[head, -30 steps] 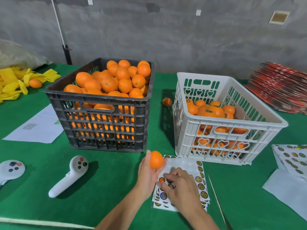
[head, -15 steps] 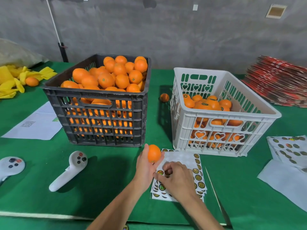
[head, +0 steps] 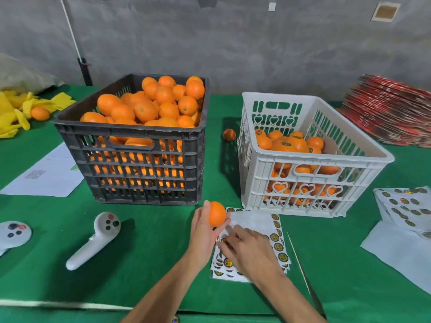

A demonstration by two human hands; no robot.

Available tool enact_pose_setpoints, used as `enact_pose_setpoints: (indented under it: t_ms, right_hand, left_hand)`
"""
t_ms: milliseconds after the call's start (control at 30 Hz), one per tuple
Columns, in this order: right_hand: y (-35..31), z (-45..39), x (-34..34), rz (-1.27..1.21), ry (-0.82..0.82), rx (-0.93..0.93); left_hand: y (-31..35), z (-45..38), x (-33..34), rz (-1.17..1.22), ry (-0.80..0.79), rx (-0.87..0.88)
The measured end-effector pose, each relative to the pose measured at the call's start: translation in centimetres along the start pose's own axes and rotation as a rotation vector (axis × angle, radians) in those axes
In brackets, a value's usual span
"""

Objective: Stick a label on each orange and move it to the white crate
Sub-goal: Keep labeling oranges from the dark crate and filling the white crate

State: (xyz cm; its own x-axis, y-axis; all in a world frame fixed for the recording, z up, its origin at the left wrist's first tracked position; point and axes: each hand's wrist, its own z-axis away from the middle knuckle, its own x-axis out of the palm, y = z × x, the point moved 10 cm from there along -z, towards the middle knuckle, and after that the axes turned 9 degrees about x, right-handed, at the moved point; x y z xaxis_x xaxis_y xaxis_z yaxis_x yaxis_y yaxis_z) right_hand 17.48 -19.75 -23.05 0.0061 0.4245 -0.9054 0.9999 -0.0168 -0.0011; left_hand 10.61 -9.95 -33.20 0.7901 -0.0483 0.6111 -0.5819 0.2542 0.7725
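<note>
Head camera view, looking down over a green table (head: 149, 241) at a job that appears well short of half done. Largest is a black crate (head: 140, 157) on the left, heaped above its rim with unlabelled oranges, so most of the fruit is judged to be waiting. To its right stands the white crate (head: 310, 183), roughly half full of oranges, several showing round dark stickers on top. In front of that crate lies a stack of label sheets (head: 254, 241), with many stickers already gone from the top sheet. The left hand (head: 203, 231) holds up one orange (head: 217, 213), gripped between thumb and curled fingers, just above the sheets' near-left corner and close to both crates. This orange is round, bright and smooth, with no label visible. The right hand (head: 247, 250) rests on the sheets, fingertips bent together as if picking at a sticker; whether one is lifted cannot be told.
</note>
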Motion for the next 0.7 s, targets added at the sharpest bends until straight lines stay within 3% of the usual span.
enact_pose_setpoints:
  t_ms: [200,367,467,700]
  right_hand:
    - [-0.5,-0.5,0.5,-0.043,-0.087,-0.103]
    - [1.9,-0.3,3.0,-0.406,-0.455,-0.055]
    - [2.2,-0.8,3.1,-0.552,-0.482,-0.074]
    - [2.5,-0.9,3.8,-0.63,-0.459,-0.09]
  left_hand:
    - [0.1,0.1,0.2,0.002,-0.018,0.0]
    - [0.0,0.1,0.2,0.006,-0.025,-0.004]
    - [0.0,0.1,0.1,0.005,-0.021,-0.01]
    - [-0.1,0.3,0.2,0.03,-0.009,-0.034]
